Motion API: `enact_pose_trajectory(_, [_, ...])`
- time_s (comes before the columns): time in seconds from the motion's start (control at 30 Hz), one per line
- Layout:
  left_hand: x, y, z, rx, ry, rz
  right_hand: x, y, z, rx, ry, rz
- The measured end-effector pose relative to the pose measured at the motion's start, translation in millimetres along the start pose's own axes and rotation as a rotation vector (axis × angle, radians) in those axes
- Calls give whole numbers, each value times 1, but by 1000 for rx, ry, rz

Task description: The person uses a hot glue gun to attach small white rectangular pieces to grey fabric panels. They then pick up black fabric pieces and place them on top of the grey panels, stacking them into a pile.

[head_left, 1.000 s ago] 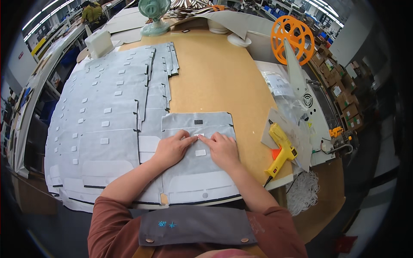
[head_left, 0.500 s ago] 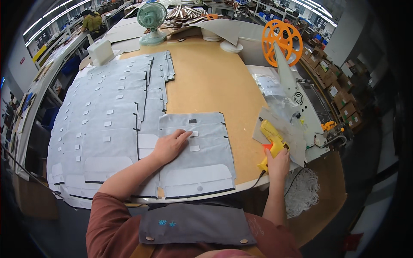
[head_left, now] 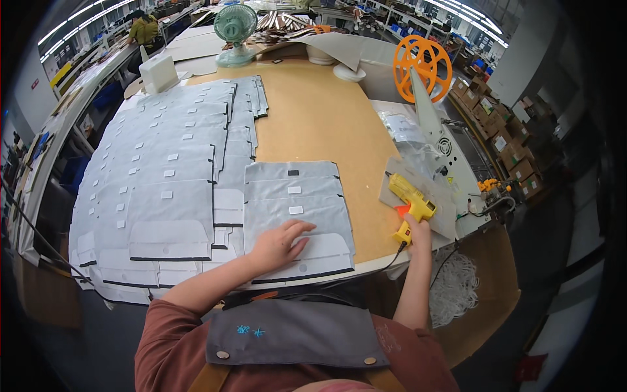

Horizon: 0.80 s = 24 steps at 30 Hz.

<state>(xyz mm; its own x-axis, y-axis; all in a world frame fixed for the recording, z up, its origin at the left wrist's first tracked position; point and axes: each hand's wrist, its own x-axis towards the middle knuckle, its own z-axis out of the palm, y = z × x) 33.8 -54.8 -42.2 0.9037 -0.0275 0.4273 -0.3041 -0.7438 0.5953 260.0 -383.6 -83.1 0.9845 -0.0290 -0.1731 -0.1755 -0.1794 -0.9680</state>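
Observation:
A light grey fabric panel (head_left: 266, 208) lies flat in front of me, with dark edging along its bottom. Down its middle runs a column of small patches: a dark patch (head_left: 293, 173) uppermost, then two white patches (head_left: 296, 210). My left hand (head_left: 281, 247) is over the panel's lower part, near the white flap-shaped piece (head_left: 320, 247). Its fingers are apart and hold nothing. At the table's right, my right hand (head_left: 418, 234) grips a yellow glue gun (head_left: 410, 191) with an orange trigger. The gun's nozzle points up and left above a flat greyish board (head_left: 443, 215).
Overlapping grey panels (head_left: 147, 196) with white patches cover the table's left side. Farther back are a green fan (head_left: 235, 29) and a white container (head_left: 159, 75). A machine with an orange reel (head_left: 422, 68) borders the right side, above a box of white strands (head_left: 455, 291).
My left hand has moved from the patches down toward the panel's near part, its fingers lifting off the white patch. The glue gun stays in my right hand, almost in place.

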Motion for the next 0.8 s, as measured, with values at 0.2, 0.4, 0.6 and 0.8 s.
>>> enact_pose_trajectory(0.2, [-13,23,5,-296,-142,-157,-25,-26,20,329,90,-68])
enact_pose_trajectory(0.4, [-27,29,2,-536,-444,-346,-47,-123,29,701,-88,-196])
enact_pose_trajectory(0.6, [-37,27,-45,-714,-712,-428,-11,-240,13,1028,-188,-396])
enact_pose_trajectory(0.8, [-36,26,-128,-841,-558,-570,2,-277,11,967,-536,-633])
